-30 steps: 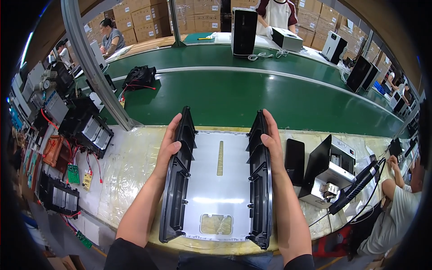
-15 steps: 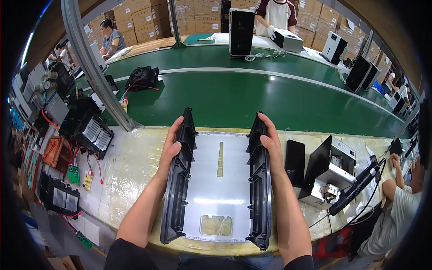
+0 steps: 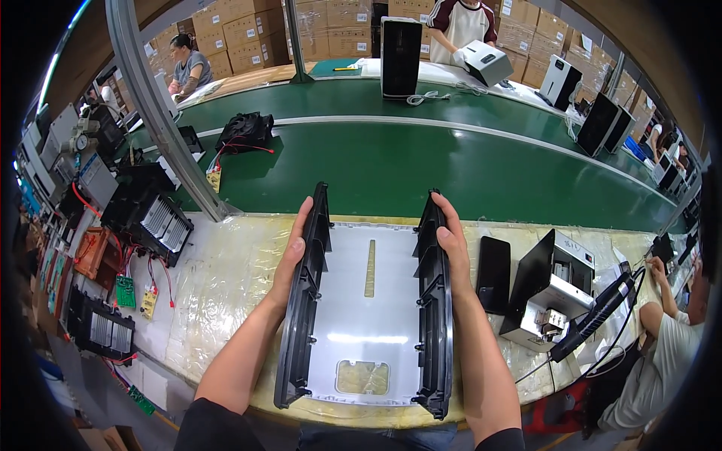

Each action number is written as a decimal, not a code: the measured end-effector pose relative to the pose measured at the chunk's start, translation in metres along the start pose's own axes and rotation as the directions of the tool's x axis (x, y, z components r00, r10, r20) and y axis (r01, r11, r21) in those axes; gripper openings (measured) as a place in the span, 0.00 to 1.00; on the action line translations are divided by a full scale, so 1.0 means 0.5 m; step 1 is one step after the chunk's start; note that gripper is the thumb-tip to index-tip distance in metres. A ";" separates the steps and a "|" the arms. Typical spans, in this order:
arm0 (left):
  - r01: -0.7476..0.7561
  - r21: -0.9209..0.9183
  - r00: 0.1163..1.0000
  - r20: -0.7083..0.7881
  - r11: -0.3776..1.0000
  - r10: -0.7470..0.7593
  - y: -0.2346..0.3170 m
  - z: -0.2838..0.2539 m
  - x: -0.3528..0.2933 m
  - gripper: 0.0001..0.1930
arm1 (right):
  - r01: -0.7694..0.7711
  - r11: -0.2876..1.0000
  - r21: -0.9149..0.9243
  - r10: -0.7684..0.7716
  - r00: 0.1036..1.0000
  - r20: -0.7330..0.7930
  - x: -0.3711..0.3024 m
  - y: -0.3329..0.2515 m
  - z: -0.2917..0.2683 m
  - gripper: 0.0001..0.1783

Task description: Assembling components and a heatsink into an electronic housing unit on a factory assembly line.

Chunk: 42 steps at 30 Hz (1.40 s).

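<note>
green conveyor (image 3: 361, 161), stacked cartons (image 3: 242, 31), metal post (image 3: 156, 113)

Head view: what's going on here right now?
A person's left hand and right hand hold a casing by its black sides, white panel between them. Whether it touches the bench is unclear. To its right are a phone and an open white unit. Across the green belt, a co-worker handles a tilted white box.

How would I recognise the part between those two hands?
Find the long green belt, then the pale bench on its near side. There, the left hand and right hand hold a casing between them. Unlike the plain black slab to its right, it has a white panel, with a narrow slot and larger opening, between two black walls.
</note>
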<state>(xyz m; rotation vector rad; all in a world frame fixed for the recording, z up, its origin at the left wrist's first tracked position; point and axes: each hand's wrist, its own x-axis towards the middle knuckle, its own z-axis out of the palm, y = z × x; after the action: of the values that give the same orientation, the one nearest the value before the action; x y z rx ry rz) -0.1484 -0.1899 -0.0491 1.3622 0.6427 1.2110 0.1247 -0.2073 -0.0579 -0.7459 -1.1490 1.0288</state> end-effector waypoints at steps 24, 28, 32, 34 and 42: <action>-0.018 -0.112 0.999 -0.044 0.994 0.013 0.001 -0.010 0.009 0.48 | 0.024 1.000 -0.006 -0.024 1.000 0.001 0.008 0.012 -0.007 0.33; -0.043 -0.071 0.998 -0.038 0.997 0.040 0.000 -0.002 0.014 0.48 | 0.067 0.997 -0.044 -0.068 0.997 -0.020 0.010 0.020 -0.016 0.33; -0.001 -0.070 1.000 -0.007 0.998 0.001 -0.003 0.009 0.009 0.44 | 0.075 0.997 -0.011 -0.075 0.997 -0.003 0.010 0.029 -0.028 0.34; -0.003 -0.069 1.000 -0.026 0.998 0.001 -0.010 0.008 0.011 0.43 | 0.048 0.999 0.001 -0.048 0.999 -0.014 0.010 0.028 -0.030 0.34; -0.040 -0.066 0.998 -0.041 0.997 0.037 -0.030 0.008 0.021 0.42 | 0.077 0.995 -0.058 -0.078 0.996 -0.029 0.007 0.019 -0.034 0.34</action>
<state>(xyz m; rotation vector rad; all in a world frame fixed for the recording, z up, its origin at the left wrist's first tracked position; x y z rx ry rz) -0.1375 -0.1787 -0.0596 1.3026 0.6011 1.2826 0.1388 -0.1999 -0.0695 -0.7541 -1.1755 0.9198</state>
